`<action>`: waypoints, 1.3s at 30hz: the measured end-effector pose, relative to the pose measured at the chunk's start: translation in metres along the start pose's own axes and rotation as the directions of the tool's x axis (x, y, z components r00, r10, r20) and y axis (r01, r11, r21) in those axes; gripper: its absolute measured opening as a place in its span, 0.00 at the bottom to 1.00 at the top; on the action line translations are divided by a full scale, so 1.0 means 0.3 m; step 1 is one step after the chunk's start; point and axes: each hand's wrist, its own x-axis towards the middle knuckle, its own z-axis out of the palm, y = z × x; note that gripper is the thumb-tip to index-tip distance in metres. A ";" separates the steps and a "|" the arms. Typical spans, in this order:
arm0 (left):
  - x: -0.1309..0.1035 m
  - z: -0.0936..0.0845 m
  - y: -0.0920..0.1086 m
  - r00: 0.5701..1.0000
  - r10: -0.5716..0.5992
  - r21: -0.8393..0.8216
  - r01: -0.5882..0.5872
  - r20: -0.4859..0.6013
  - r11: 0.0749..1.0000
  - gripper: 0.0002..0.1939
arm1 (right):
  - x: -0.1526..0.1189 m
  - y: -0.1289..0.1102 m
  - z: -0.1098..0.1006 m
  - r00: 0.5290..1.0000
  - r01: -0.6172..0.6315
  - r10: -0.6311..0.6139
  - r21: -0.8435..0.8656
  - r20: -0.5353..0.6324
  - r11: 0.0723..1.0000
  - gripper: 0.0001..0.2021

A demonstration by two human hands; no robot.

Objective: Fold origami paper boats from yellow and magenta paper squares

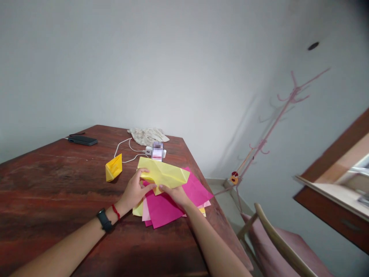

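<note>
Between both hands is a pale yellow sheet of paper [164, 172], partly folded and creased, held above a stack of coloured paper. My left hand [137, 188] grips its left part, with the thumb near the lower middle. Pinching the lower edge close to that thumb is my right hand [175, 194], its other fingers hidden beneath the paper. Magenta sheets [164, 213] top the stack below, with pink and yellow edges sticking out. To the left stands a folded yellow paper boat [113, 168], apart from both hands.
The wooden table [57, 192] meets the wall at the back. On it lie a dark power bank [82, 140], a crumpled cloth [148, 135], white cables and a blurred phone-like device [157, 152]. A chair [276, 242] and a pink coat rack [276, 127] stand at right.
</note>
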 end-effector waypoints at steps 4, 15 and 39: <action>-0.006 0.005 0.009 0.999 0.044 -0.102 -0.047 -0.027 0.994 0.44 | -0.011 -0.008 0.014 0.995 0.039 -0.033 -0.061 0.097 0.997 0.27; -0.002 0.017 0.008 0.994 -0.110 -0.308 0.112 0.025 0.945 0.48 | -0.033 -0.020 0.035 0.984 0.077 -0.069 -0.041 0.166 0.996 0.32; -0.016 0.038 -0.016 0.898 -0.303 -0.528 0.433 0.318 0.731 0.28 | -0.036 -0.033 0.046 0.991 0.097 -0.095 -0.018 0.096 0.995 0.30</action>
